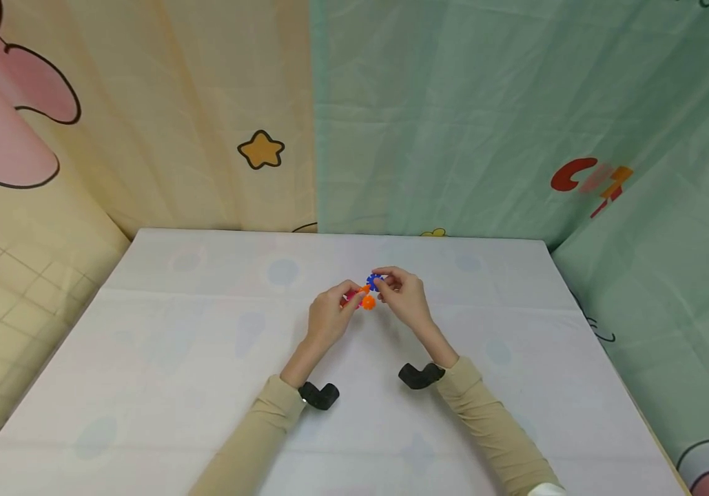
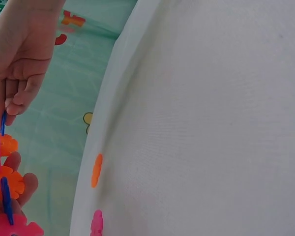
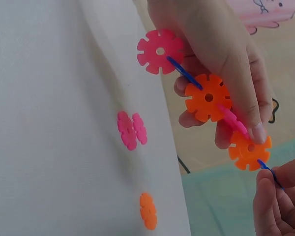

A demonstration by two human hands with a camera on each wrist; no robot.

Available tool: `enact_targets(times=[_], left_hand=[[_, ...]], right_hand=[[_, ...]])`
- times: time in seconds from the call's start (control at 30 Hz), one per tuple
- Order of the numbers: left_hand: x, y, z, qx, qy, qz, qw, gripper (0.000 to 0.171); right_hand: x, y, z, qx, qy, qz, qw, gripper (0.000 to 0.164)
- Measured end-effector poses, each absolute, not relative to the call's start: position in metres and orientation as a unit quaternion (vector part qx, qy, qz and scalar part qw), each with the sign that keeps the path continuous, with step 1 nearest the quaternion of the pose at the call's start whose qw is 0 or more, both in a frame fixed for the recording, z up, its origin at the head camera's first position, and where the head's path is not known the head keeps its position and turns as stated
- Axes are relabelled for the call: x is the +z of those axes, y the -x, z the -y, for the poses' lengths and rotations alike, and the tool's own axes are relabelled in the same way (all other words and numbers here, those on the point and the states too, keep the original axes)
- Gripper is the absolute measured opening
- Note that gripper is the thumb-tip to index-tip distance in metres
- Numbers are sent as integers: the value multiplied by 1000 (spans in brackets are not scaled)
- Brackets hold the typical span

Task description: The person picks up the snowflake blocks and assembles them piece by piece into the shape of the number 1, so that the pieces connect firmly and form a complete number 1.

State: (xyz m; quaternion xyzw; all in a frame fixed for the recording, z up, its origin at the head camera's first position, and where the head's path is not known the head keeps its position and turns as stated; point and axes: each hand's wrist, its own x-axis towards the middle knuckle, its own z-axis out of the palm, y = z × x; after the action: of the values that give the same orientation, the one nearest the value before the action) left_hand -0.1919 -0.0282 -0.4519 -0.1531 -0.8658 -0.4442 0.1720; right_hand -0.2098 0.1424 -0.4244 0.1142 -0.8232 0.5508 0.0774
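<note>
My left hand grips a chain of notched plastic discs. In the right wrist view the chain runs from a pink disc through a blue disc, an orange disc and another pink disc to an end orange disc. Between thumb and fingers my right hand pinches another blue disc, its edge at the rim of the end orange one. Both hands are held close together above the table, near its far side.
On the white-covered table lie a loose orange disc and two pink discs beside each other. Patterned curtains, yellow and green, hang past the table's far edge.
</note>
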Motion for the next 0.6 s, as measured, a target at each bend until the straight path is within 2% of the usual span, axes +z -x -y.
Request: enact_targets(times=[0.27,0.6], left_hand=[[-451,192,28,-444,161,857,205,12],[-455,194,30,-431,157,868,193,12]], right_hand=[[-425,212,-136,566,-110,813,89,16],[-431,213,-133,577,-85,810,64,15]])
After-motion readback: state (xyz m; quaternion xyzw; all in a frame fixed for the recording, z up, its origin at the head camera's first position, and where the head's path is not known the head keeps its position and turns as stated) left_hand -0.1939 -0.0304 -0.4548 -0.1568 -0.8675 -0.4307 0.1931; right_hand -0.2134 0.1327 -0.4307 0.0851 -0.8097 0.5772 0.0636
